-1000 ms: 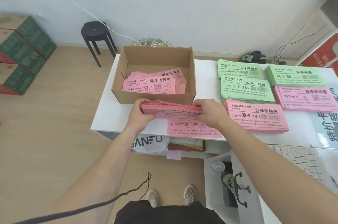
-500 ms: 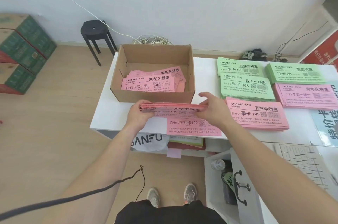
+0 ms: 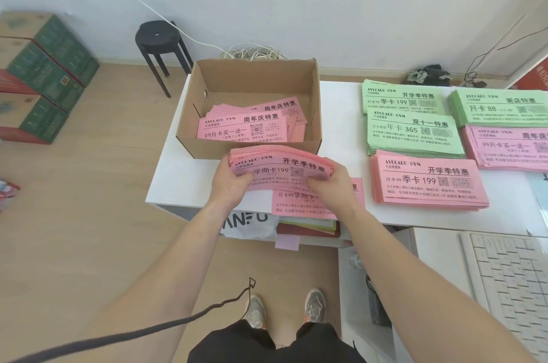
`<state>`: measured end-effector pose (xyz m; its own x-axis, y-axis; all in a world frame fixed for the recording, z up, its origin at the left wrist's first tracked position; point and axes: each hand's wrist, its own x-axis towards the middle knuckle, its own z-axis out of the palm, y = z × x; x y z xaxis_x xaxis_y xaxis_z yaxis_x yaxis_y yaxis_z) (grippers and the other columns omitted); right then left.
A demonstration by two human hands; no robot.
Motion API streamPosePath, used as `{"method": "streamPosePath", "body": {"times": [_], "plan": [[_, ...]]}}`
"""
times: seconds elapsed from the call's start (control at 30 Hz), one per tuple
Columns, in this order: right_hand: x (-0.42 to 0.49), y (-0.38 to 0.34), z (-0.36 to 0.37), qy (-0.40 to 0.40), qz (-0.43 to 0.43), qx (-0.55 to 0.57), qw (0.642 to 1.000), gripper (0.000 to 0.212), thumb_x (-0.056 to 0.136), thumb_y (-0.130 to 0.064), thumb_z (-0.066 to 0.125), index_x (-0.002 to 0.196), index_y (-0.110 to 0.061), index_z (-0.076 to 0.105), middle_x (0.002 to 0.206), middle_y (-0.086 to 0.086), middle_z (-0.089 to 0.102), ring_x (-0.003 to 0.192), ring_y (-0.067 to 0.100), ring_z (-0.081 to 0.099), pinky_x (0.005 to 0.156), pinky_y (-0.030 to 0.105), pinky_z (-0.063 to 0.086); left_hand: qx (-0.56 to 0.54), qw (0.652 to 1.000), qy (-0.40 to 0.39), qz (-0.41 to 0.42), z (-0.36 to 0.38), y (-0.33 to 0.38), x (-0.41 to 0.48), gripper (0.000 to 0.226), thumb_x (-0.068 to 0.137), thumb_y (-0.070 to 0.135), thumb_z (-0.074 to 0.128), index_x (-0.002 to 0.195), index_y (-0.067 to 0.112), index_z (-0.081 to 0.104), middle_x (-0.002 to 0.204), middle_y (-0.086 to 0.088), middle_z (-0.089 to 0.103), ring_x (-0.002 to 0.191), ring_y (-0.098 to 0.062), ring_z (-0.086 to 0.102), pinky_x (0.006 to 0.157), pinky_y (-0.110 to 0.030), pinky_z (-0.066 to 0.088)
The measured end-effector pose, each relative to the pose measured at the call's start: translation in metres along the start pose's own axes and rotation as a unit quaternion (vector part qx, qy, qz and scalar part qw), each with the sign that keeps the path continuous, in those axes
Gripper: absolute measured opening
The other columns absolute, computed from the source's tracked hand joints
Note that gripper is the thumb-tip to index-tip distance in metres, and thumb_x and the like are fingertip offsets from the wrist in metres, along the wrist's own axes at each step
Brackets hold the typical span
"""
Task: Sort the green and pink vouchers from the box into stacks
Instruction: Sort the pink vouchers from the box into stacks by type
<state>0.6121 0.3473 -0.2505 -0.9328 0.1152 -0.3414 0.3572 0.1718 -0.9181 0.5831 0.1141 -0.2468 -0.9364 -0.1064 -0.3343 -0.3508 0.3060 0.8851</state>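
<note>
Between my left hand (image 3: 229, 184) and right hand (image 3: 329, 187), each gripping an end, the pink bundle (image 3: 281, 165) now tips face-up instead of edge-on, seemingly squared for the voucher (image 3: 296, 206) beneath.

Left hand (image 3: 229, 184) and right hand (image 3: 332, 187) bare; forearms (image 3: 166, 267) bare; black shorts (image 3: 275, 345); grey trainers (image 3: 256, 312), orange trim on the right one; thin dark cable (image 3: 207, 308), kinked at its free end, crossing the left forearm.
</note>
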Motion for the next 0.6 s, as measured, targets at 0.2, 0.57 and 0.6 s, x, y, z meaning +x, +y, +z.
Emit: {"method": "streamPosePath", "body": {"times": [0.2,0.57,0.6], "plan": [[-0.006,0.011,-0.003,-0.019,-0.016,-0.052,0.998,0.032,0.089,-0.012,0.075,0.115,-0.031,0.072,0.1,-0.017,0.074,0.097,0.004,0.07,0.07,0.018,0.057,0.041,0.999,0.007,-0.007,-0.005,-0.012,-0.006,0.05,0.083,-0.002,0.068,0.127,0.02,0.056,0.114,0.005,0.069,0.109,-0.014,0.063,0.096,-0.032,0.049],[-0.011,0.017,0.01,0.041,-0.034,-0.055,0.997,0.037,0.083,-0.015,0.079,0.112,-0.036,0.069,0.1,-0.02,0.074,0.093,-0.004,0.068,0.08,0.026,0.059,0.131,0.99,0.049,0.006,-0.012,-0.017,-0.016,0.035,0.084,0.012,0.072,0.116,0.021,0.064,0.1,0.006,0.07,0.098,-0.018,0.066,0.081,-0.025,0.046],[-0.011,0.019,0.011,0.045,-0.038,-0.046,0.997,0.036,0.083,-0.014,0.078,0.111,-0.034,0.068,0.1,-0.018,0.074,0.093,-0.005,0.068,0.08,0.025,0.059,0.123,0.991,0.05,0.004,-0.012,-0.017,-0.016,0.036,0.083,0.011,0.073,0.116,0.021,0.064,0.1,0.006,0.071,0.097,-0.018,0.066,0.083,-0.026,0.047]]}}
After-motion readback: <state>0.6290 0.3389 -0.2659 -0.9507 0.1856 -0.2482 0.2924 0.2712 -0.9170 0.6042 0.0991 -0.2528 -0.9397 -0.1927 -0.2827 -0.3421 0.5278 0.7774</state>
